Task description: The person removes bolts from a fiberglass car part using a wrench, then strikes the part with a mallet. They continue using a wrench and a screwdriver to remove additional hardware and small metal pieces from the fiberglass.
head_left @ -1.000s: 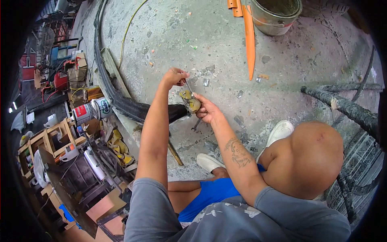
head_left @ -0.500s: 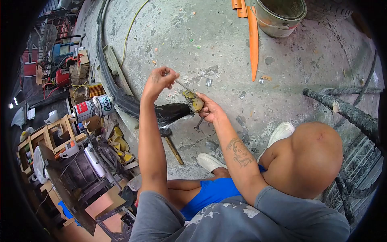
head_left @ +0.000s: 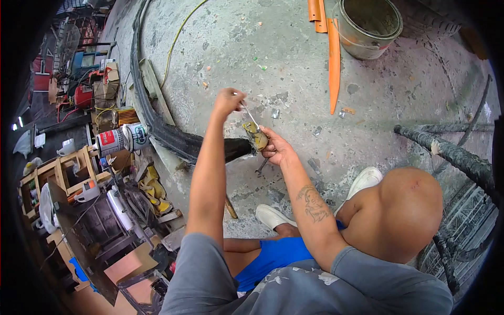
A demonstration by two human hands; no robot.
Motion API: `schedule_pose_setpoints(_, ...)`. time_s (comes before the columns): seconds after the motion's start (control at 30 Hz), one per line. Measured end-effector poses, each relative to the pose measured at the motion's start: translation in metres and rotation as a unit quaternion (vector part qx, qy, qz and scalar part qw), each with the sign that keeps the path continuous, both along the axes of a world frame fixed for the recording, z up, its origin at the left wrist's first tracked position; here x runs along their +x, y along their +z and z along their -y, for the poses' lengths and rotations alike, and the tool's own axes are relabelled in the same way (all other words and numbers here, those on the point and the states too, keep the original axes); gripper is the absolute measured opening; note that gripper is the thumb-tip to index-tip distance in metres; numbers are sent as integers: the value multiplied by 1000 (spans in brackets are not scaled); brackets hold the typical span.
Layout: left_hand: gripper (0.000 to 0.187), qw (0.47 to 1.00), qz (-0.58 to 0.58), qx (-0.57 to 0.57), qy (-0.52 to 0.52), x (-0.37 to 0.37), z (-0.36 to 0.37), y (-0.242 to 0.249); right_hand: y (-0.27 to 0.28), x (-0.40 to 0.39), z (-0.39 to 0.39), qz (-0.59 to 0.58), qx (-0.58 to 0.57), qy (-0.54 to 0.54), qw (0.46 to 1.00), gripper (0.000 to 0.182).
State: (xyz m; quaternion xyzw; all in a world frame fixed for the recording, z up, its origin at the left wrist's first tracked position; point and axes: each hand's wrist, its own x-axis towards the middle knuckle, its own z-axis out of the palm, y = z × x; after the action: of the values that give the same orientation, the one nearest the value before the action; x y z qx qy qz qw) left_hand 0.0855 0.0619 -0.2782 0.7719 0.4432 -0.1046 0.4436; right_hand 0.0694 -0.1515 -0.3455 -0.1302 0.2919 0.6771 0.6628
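Observation:
My left hand (head_left: pixel 229 101) is closed around one end of a slim shiny metal rod (head_left: pixel 251 114). The rod slants down to the right, and its far tip overlaps the fingertips of my right hand (head_left: pixel 276 145). That hand is curled against a worn yellow-brown end piece (head_left: pixel 256 137) on a long curved black tube (head_left: pixel 181 145). Below my right fingers sticks out the jaw end of a dark wrench (head_left: pixel 261 167); the rest of it is hidden by the hand. A wooden hammer handle (head_left: pixel 231 208) lies on the floor, partly behind my left forearm.
Long orange strips (head_left: pixel 334 65) lie beside a metal bucket (head_left: pixel 370 26) at the upper right. Thick black bars (head_left: pixel 451 149) stand at the right. Along the left are paint cans (head_left: pixel 110 142), a wooden frame (head_left: pixel 60 176) and boxes. A yellow cord (head_left: pixel 172 50) crosses the floor.
My left hand has swung to the right, and the metal rod now stands steeper. The right hand stays at the tube's end. My left forearm now covers the hammer head.

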Motion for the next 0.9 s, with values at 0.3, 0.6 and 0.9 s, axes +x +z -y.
schedule_pose_setpoints(0.3, 22, 994, 66, 82, 16, -28, 51, 115, 16, 9, 0, 35, 1, 13, 999, 28)
schedule_pose_setpoints(0.6, 15, 990, 32, 134, -30, 2, 25, 55, 5, 4, 4, 2, 35, 8, 999, 24)
schedule_pose_setpoints(0.9, 21, 994, -50, -95, -30, 5, -9, -43, 4, 2, 0, -5, 19, 8, 1000, 20)
